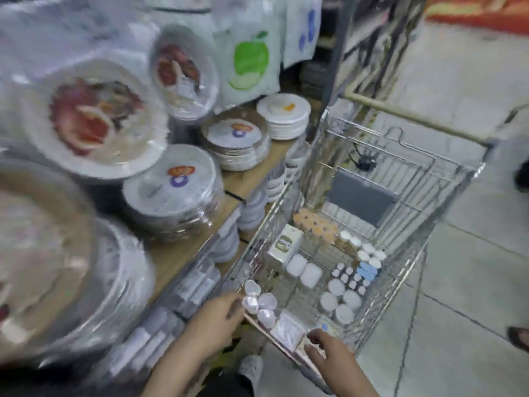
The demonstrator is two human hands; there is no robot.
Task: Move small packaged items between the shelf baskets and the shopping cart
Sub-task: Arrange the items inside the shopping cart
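The left hand grips a clear pack of small white cups at the near left corner of the wire shopping cart. The right hand rests at the cart's near rim, fingers curled; blur hides whether it pinches anything. In the cart lie a white box, orange-lidded jars and white-lidded tubs. Wrapped plate stacks fill the shelf on the left.
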